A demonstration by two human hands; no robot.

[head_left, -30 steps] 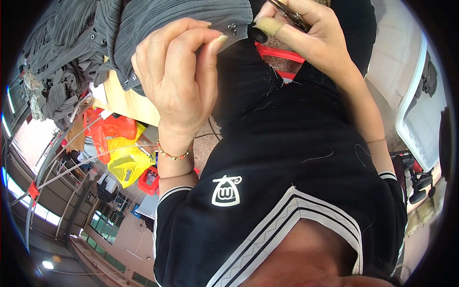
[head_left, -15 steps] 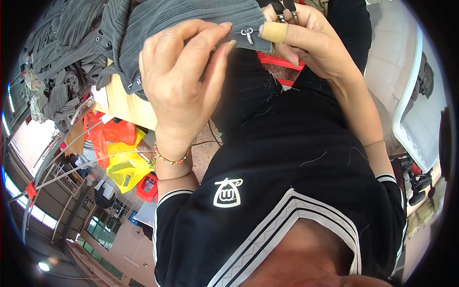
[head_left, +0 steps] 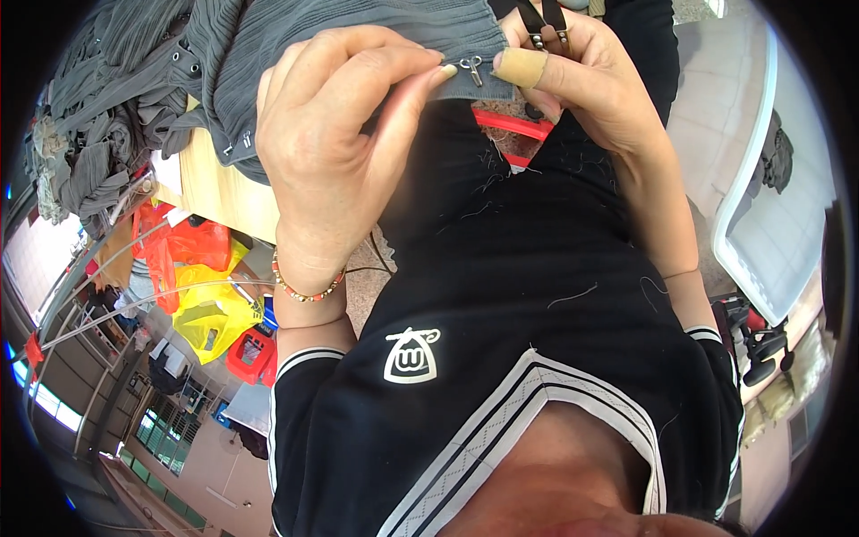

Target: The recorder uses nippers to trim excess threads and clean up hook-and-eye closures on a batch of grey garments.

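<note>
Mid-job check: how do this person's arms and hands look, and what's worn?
Short black sleeves with white-striped cuffs. The left hand has a red-and-gold beaded bracelet at the wrist; the right hand has a tan wrap around one digit.

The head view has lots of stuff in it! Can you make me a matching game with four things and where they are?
Things:
1. Beaded bracelet
2. Small metal fastener
3. Tan wrap
4. Yellow bag

Places:
A. On the thumb of the right hand
B. Next to a red bag
C. Around the wrist of the left hand
D. On the grey cloth, between the two hands

Right pairs: 1-C, 2-D, 3-A, 4-B
</note>
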